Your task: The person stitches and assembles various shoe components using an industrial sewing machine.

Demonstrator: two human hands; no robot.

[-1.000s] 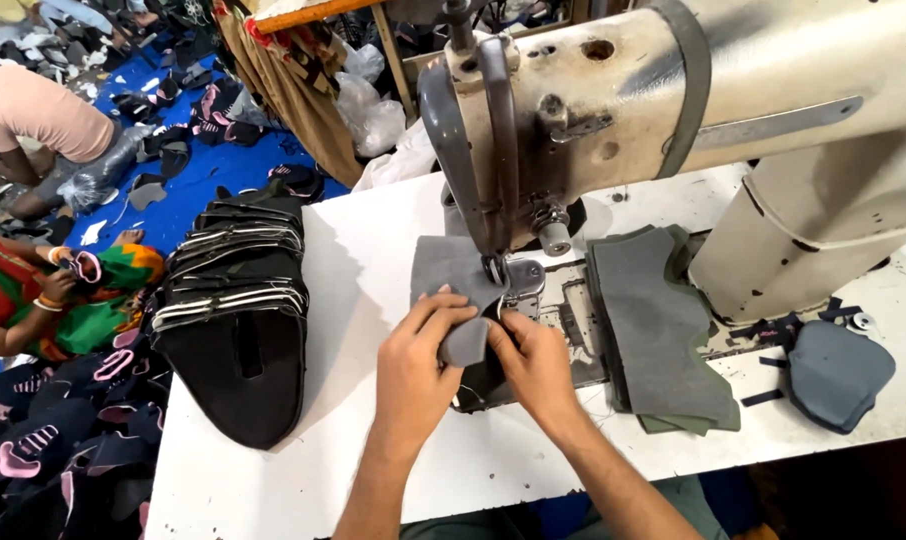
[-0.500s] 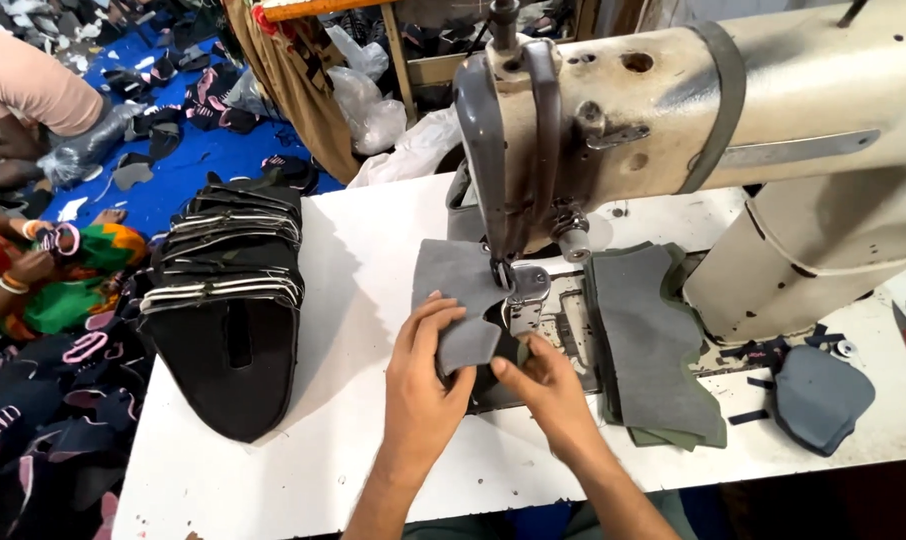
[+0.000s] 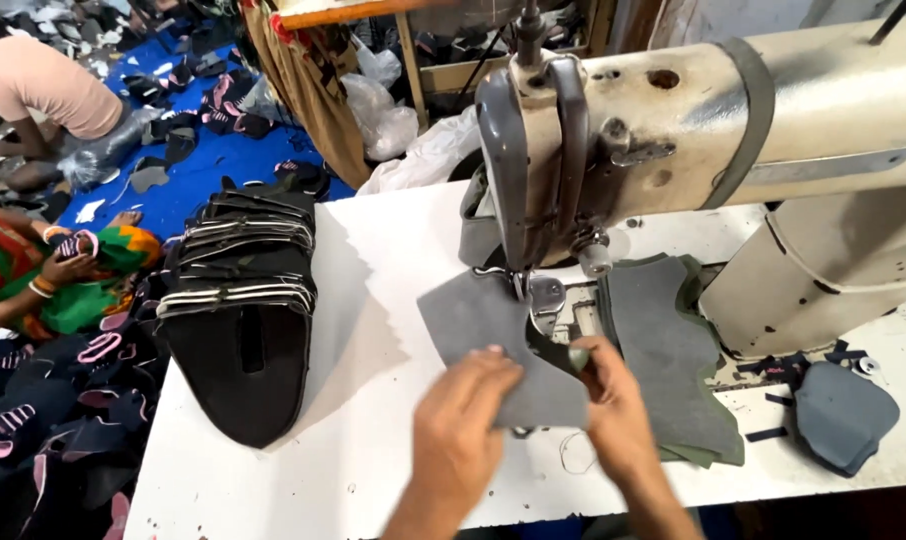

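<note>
Grey fabric piece (image 3: 493,345) under flattened left-hand fingers (image 3: 483,375)

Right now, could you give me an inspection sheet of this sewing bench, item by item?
Surface: white table, marked and scuffed.
Job's things: grey piece lying under the needle of the cream sewing machine.
Clutter: stack of black cut pieces on the left; pile of grey-green pieces and a dark blue-grey pad on the right.
Hands: left hand flat on the grey piece; right hand pinching its edge by the needle.
Cables: nothing seen.
Surroundings: blue floor sheet strewn with pieces; other people sitting there.
</note>
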